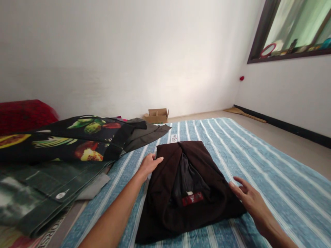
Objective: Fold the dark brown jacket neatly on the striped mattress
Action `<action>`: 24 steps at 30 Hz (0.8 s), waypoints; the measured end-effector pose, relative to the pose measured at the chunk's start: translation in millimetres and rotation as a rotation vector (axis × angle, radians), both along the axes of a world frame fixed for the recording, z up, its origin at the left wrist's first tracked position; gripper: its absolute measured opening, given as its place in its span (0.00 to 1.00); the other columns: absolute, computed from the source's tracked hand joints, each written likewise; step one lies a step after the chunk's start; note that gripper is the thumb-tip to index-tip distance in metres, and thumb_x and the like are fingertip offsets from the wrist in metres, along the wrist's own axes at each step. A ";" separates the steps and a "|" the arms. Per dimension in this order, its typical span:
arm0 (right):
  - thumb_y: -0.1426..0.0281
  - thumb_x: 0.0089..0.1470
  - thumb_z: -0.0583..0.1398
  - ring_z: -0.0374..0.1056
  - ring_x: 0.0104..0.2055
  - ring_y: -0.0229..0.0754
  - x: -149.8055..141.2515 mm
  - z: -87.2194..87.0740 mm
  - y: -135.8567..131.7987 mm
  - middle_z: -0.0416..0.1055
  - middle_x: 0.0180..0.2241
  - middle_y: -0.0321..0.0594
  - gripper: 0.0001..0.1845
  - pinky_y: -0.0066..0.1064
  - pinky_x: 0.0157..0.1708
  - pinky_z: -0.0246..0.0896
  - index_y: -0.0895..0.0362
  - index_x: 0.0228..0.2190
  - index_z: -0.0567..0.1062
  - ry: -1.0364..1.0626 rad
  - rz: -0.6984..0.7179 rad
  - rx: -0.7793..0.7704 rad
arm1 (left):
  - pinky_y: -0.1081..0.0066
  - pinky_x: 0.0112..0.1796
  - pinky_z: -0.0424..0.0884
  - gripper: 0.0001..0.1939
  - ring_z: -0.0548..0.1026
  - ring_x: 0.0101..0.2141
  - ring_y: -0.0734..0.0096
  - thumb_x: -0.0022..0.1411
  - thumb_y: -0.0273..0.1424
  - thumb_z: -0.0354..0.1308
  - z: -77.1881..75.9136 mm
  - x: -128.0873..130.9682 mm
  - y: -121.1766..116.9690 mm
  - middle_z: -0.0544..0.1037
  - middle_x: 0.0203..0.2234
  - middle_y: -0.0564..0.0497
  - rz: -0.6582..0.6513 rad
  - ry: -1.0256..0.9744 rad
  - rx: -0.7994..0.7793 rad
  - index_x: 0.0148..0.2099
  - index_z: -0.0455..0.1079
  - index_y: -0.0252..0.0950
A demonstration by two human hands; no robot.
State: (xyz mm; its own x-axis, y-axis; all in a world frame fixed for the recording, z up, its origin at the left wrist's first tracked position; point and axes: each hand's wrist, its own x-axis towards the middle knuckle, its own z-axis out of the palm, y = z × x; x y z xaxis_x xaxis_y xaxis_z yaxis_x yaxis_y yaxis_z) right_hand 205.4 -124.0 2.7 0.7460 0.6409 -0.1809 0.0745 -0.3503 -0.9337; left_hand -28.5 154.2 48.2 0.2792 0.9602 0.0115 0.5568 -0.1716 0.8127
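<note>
A dark brown jacket [160,193] lies folded on a blue bed sheet with white stripes [258,165]. Its collar faces me, showing black lining and a red label [192,198] inside the neck. My left hand [150,162] grips the jacket's far left edge, the thumb on top and the other fingers mostly hidden at the side. At the right edge, my right hand [248,196] has its fingers apart, and a fingertip appears to touch the cloth.
Left of the jacket lie a black garment with fruit prints [59,144], a dark green jacket [85,175] and a grey garment [141,134]. Behind the bed stands an open cardboard box [156,116] by the wall. A red bundle [26,115] sits far left.
</note>
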 end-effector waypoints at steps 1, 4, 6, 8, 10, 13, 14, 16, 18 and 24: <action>0.47 0.41 0.61 0.71 0.39 0.54 1.2 1.4 1.8 0.76 0.32 0.45 0.38 0.43 0.41 0.62 0.60 0.48 0.69 0.033 -0.009 -0.008 | 0.67 0.32 0.66 0.18 0.73 0.35 0.56 0.44 0.43 0.63 -2.6 -2.1 -1.7 0.75 0.28 0.46 0.017 -0.017 -0.052 0.32 0.67 0.34; 0.50 0.40 0.63 0.71 0.41 0.53 -0.1 3.2 3.8 0.76 0.34 0.44 0.32 0.41 0.41 0.63 0.57 0.43 0.73 0.216 0.056 0.033 | 0.71 0.25 0.65 0.23 0.73 0.32 0.60 0.44 0.47 0.62 -5.5 -11.1 -9.4 0.75 0.29 0.47 0.046 -0.061 -0.207 0.35 0.67 0.34; 0.51 0.42 0.63 0.71 0.40 0.51 -4.9 3.7 2.3 0.76 0.34 0.43 0.27 0.38 0.38 0.64 0.56 0.40 0.75 0.384 0.138 0.062 | 0.73 0.23 0.64 0.23 0.73 0.30 0.63 0.44 0.48 0.63 -4.4 -18.0 -14.9 0.75 0.26 0.49 0.029 -0.086 -0.296 0.34 0.67 0.35; 0.52 0.45 0.62 0.72 0.38 0.50 -11.9 3.5 -0.7 0.76 0.33 0.43 0.25 0.35 0.34 0.65 0.57 0.39 0.76 0.539 0.187 0.085 | 0.74 0.22 0.65 0.23 0.73 0.27 0.65 0.43 0.47 0.64 -3.0 -24.9 -21.1 0.75 0.24 0.50 -0.017 -0.141 -0.420 0.32 0.67 0.34; 0.53 0.46 0.62 0.72 0.36 0.48 -20.5 1.1 -4.3 0.76 0.34 0.43 0.24 0.33 0.32 0.66 0.58 0.39 0.76 0.644 0.167 0.132 | 0.73 0.22 0.66 0.22 0.74 0.25 0.66 0.43 0.46 0.66 -2.4 -31.7 -29.0 0.76 0.24 0.48 -0.077 -0.215 -0.573 0.32 0.68 0.33; 0.58 0.44 0.64 0.71 0.40 0.48 -34.8 -7.8 -10.5 0.75 0.39 0.42 0.23 0.34 0.35 0.67 0.56 0.41 0.75 0.685 0.057 0.278 | 0.69 0.30 0.70 0.20 0.76 0.29 0.63 0.44 0.42 0.67 -3.3 -40.9 -44.6 0.79 0.27 0.45 -0.176 -0.353 -0.760 0.33 0.71 0.31; 0.58 0.44 0.64 0.70 0.43 0.50 -39.7 -11.2 -12.7 0.75 0.41 0.43 0.24 0.35 0.37 0.67 0.56 0.42 0.74 0.670 0.017 0.326 | 0.69 0.34 0.71 0.18 0.77 0.31 0.62 0.45 0.40 0.68 -4.0 -43.6 -50.5 0.79 0.28 0.44 -0.202 -0.400 -0.800 0.33 0.72 0.31; 0.58 0.44 0.64 0.67 0.48 0.53 -49.3 -16.2 -17.2 0.73 0.43 0.44 0.25 0.40 0.43 0.66 0.56 0.44 0.73 0.604 -0.037 0.390 | 0.68 0.39 0.71 0.16 0.77 0.34 0.62 0.46 0.36 0.68 -5.5 -48.5 -62.0 0.80 0.30 0.44 -0.221 -0.476 -0.855 0.33 0.73 0.30; 0.57 0.44 0.64 0.65 0.51 0.54 -57.7 -16.7 -20.9 0.72 0.45 0.45 0.27 0.43 0.48 0.62 0.56 0.45 0.73 0.494 -0.027 0.380 | 0.68 0.40 0.71 0.14 0.78 0.34 0.62 0.46 0.34 0.68 -7.2 -53.0 -72.5 0.80 0.30 0.45 -0.193 -0.507 -0.891 0.34 0.73 0.31; 0.57 0.46 0.63 0.61 0.54 0.52 -63.6 -7.7 -20.8 0.68 0.50 0.43 0.31 0.44 0.49 0.61 0.52 0.51 0.67 0.404 0.042 0.369 | 0.65 0.36 0.73 0.14 0.78 0.29 0.61 0.44 0.30 0.69 -11.2 -61.2 -100.0 0.80 0.28 0.47 -0.080 -0.573 -1.006 0.34 0.72 0.33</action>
